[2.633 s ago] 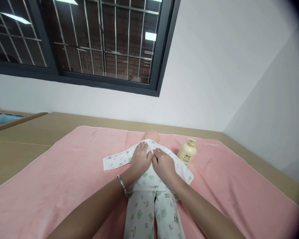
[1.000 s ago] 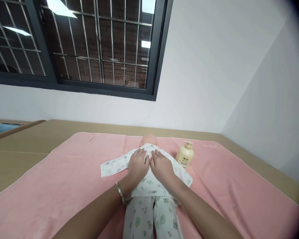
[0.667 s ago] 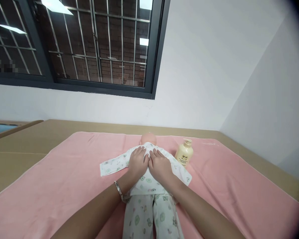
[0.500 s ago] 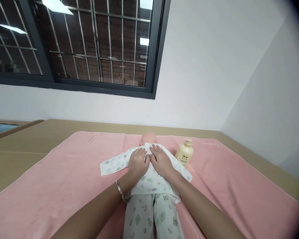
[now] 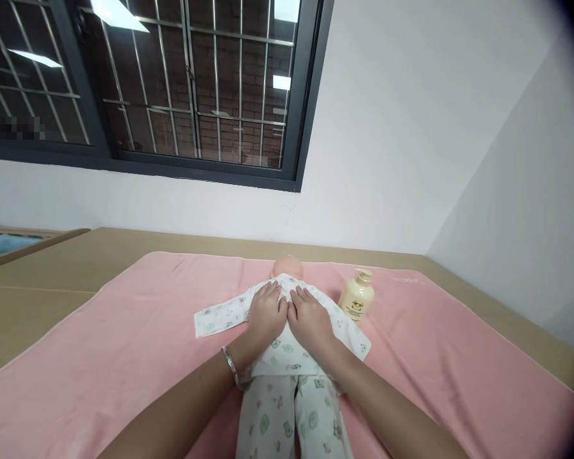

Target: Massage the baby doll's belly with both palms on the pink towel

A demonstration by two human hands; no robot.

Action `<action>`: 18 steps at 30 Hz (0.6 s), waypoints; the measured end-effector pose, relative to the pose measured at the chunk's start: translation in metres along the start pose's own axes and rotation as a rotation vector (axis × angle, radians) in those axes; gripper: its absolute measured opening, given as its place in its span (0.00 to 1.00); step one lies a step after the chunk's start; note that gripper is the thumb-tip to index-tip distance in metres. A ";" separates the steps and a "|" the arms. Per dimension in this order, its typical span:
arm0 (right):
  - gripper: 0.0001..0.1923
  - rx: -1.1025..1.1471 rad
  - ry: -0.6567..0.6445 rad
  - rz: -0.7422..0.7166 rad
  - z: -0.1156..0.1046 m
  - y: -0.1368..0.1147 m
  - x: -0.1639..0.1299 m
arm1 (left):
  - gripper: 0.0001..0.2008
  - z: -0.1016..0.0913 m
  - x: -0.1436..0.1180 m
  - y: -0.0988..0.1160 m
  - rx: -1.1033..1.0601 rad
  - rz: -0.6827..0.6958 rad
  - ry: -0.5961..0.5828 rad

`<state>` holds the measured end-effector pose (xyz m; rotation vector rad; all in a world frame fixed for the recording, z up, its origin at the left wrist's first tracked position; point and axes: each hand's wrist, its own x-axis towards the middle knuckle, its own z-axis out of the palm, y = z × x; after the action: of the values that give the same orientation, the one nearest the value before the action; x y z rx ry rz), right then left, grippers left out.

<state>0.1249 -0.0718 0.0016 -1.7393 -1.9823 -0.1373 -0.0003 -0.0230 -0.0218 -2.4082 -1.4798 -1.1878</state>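
A baby doll lies on a pink sheet, its bald head pointing away from me. It wears a white printed top and matching trousers, with sleeves spread to both sides. My left hand rests flat on the upper part of the top, fingers stretched toward the head. Beside it my right hand lies in the same way, the thumbs close together at the middle. Cloth under my palms is hidden. A silver bracelet circles my left wrist.
A cream pump bottle stands on the sheet right of the doll, near the right sleeve. The wooden surface borders the sheet. Behind are a white wall and a dark-framed window with metal bars.
My right hand has slid slightly back toward me on the top. The left hand stays at nearly the same place on the doll. The view has shifted a little.
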 end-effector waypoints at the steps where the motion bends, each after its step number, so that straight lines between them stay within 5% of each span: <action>1: 0.22 -0.013 0.001 -0.002 -0.001 -0.002 -0.002 | 0.19 0.000 0.001 0.000 0.010 0.000 -0.014; 8: 0.22 -0.109 -0.024 -0.036 -0.007 -0.009 -0.008 | 0.22 -0.001 0.003 0.000 0.088 -0.004 -0.094; 18: 0.23 0.118 -0.010 0.014 0.000 0.008 0.005 | 0.12 -0.006 -0.003 0.005 0.092 0.073 0.092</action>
<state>0.1317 -0.0656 0.0019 -1.6813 -1.9442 -0.0062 -0.0007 -0.0302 -0.0178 -2.2941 -1.3768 -1.1722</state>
